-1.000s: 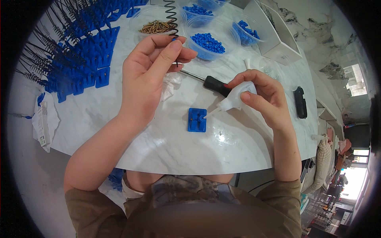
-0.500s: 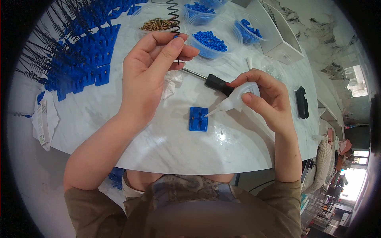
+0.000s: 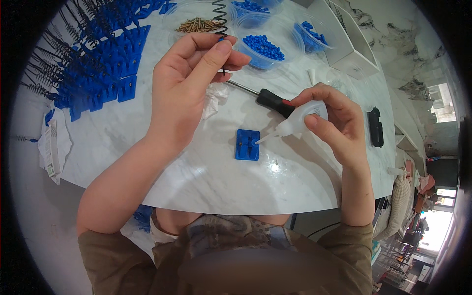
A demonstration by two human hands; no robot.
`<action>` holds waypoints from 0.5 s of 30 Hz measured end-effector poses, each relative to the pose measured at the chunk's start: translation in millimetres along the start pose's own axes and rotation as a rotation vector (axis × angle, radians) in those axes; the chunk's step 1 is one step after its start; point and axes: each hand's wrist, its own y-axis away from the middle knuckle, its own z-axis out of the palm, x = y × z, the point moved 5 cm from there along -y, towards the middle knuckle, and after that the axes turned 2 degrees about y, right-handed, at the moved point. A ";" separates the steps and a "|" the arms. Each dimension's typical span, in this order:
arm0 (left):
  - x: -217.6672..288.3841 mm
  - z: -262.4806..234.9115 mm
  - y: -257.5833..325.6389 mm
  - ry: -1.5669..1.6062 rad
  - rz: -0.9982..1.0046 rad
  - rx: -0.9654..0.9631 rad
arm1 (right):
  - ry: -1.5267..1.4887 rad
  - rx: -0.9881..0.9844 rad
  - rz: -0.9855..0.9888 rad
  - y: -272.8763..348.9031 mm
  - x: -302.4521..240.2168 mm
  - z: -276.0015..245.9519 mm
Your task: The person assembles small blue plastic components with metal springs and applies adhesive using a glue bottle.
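White marble-patterned table (image 3: 206,182): round-edged, carries all items noted below.

Finished stock (image 3: 98,59): a large group of blue plastic blocks fitted with black coil springs, laid in rows at the far left of the table.

White open box (image 3: 344,42): far right, empty side facing the camera.

Clear tubs: one with small blue parts (image 3: 263,46) just beyond the left hand; a second with blue pieces (image 3: 312,34) to its right; a third with brass-coloured pins (image 3: 196,24) to its left.

Left hand (image 3: 189,93): raised above the table, thumb and fingertips pressed together, pinching the lower end of a black coil spring (image 3: 220,17) that stands upright from the fingers.

Right hand (image 3: 334,123): fingers and thumb curled around a small white squeeze bottle (image 3: 300,118), held tilted with the nozzle pointing down-left.

Screwdriver (image 3: 268,100): black handle with a red band, lying on the table between the hands, its handle end partly behind the bottle.

Blue plastic block (image 3: 247,144): flat on the table, central, near the front edge. The nozzle tip sits at its right side; actual contact cannot be confirmed.

Black oblong item (image 3: 375,127): right of the right hand, apart from it.

Crumpled white tissue (image 3: 212,98): beneath the left hand.
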 end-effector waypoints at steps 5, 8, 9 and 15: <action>1.1 1.6 -0.3 -0.007 0.004 -0.003 | 0.023 0.003 -0.008 0.6 -1.5 -1.0; -0.3 0.1 0.0 -0.013 0.005 0.001 | 0.017 0.007 -0.009 0.3 -0.6 0.3; -0.6 0.2 -0.1 -0.006 0.008 -0.003 | 0.019 0.011 -0.007 0.5 -0.5 0.1; -0.8 0.2 -0.2 -0.014 0.002 -0.008 | 0.046 0.019 -0.020 0.7 -0.7 -0.8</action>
